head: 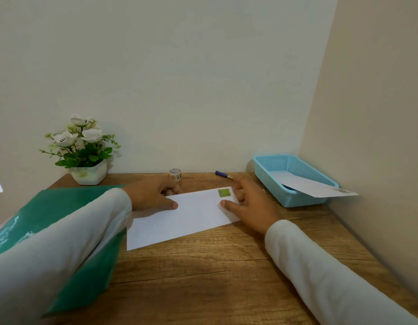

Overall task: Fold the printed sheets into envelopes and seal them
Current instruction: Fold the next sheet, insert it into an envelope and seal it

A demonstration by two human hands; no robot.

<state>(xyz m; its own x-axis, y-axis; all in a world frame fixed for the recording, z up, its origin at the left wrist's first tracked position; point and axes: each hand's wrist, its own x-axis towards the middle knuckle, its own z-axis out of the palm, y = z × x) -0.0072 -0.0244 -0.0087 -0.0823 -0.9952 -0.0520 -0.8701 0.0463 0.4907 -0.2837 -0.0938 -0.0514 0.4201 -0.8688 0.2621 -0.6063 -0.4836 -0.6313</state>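
Gripping envelope (180, 221) far edge w/ left hand (151, 195), right hand (252, 205) flat on stamped end.

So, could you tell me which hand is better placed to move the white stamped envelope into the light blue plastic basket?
Probably the right hand: it touches the stamped end of the white paper envelope, the end nearer the light blue plastic basket; the left hand touches the other end.

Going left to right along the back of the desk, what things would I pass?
Potted white flowers → roll of tape → blue pen → light blue basket
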